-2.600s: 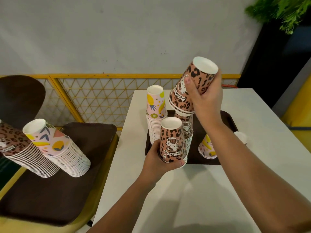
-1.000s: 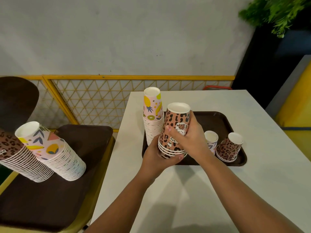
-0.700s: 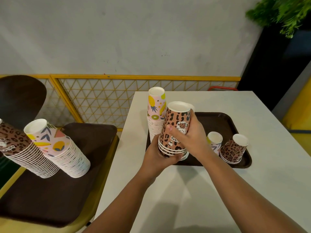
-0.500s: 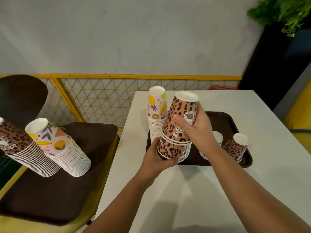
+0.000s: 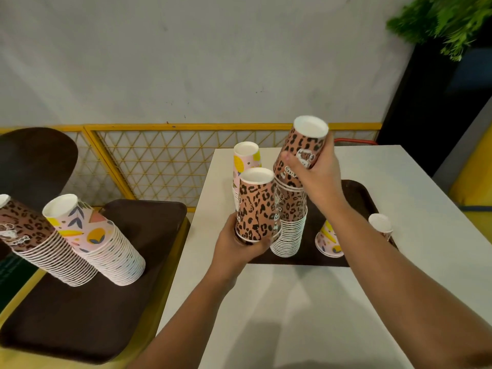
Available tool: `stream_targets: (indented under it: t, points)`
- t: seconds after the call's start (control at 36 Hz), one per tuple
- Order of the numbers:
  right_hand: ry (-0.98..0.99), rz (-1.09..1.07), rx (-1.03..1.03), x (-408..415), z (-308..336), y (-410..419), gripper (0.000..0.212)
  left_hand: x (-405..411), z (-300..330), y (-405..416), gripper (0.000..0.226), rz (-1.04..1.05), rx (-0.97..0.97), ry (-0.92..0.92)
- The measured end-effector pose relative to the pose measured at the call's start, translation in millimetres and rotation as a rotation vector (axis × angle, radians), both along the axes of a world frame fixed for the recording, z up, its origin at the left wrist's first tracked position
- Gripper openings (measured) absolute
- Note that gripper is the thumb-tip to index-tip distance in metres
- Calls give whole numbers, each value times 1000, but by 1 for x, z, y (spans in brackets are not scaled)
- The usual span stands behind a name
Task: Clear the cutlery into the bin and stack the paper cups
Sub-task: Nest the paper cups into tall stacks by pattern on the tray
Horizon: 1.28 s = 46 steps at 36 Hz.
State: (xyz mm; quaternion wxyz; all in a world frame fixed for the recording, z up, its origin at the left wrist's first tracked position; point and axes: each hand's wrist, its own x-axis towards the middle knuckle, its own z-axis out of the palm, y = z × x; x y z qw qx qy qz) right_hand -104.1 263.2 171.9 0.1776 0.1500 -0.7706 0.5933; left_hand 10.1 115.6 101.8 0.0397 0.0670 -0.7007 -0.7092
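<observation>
- Head view: right hand point(image 5: 318, 179) is lifting a short nested bunch of leopard cups point(image 5: 299, 153) up off the single leopard cup point(image 5: 257, 206) that left hand point(image 5: 237, 246) is gripping at its base; half a second ago they were nested together.
- Meaning: bunch is probably going onto the leopard stack point(image 5: 288, 233) on the brown tray point(image 5: 364, 193), far side of the desk point(image 5: 306, 302).
- Cups: thin printed paper, tapered, rolled white rims, upside down.
- No cutlery showing.

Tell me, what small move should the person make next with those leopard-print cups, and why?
Probably lower the right hand so its upside-down leopard-print paper cups seat on the tall leopard-print stack on the brown tray. They hang tilted just above that stack, while the left hand holds more leopard-print cups beside it.
</observation>
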Motion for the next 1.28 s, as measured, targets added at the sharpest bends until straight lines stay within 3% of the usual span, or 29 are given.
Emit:
stream_targets:
  t: [0.11, 0.25, 0.33, 0.47, 0.67, 0.78, 0.89, 0.97, 1.14, 1.28]
  points:
    - [-60, 11, 99, 3, -17, 0, 72, -3, 14, -1, 81, 43, -19, 65]
    - [105, -38, 42, 15, -2, 3, 69, -9, 36, 0, 86, 66, -77, 142]
    - [232, 100, 44, 29, 25, 8, 70, -15, 55, 3, 86, 42, -133, 192]
    - [180, 312, 171, 38, 51, 3, 89, -37, 90, 12, 82, 6, -208, 333]
    - [161, 207, -15, 20, 59, 6, 72, -62, 125, 24, 71, -82, -247, 448]
    - [146, 157, -90, 7, 57, 11, 66, -71, 120, 25, 74, -91, -125, 423]
    - [74, 159, -41, -3, 32, 14, 71, -69, 96, 42, 44, 131, 36, 361]
    - [7, 156, 32, -7, 4, 14, 73, -68, 75, 55, 47, 264, 120, 298]
    - [-105, 173, 82, -9, -40, 14, 77, -72, 34, 67, 59, 245, 203, 194]
    - [-207, 224, 59, -9, -69, 10, 77, -71, 19, 74, 49, 280, 204, 96]
